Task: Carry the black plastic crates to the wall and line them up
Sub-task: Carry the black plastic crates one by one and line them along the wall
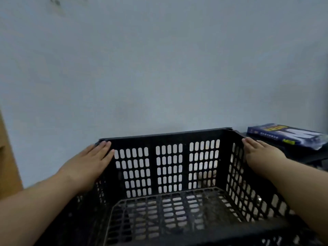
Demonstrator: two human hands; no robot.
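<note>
A black plastic crate with slotted walls and a grid floor fills the lower middle of the head view, empty inside. Its far wall faces the pale blue-grey wall. My left hand lies flat with straight fingers along the crate's left side, fingertips at the far left corner. On the opposite side my right hand rests flat against the right rim, fingers straight and pointing at the far right corner. Whether the crate stands on the floor or hangs between my palms cannot be told.
A blue printed package lies on a dark surface just right of the crate, close to the wall. A brown cardboard-coloured panel stands at the left edge.
</note>
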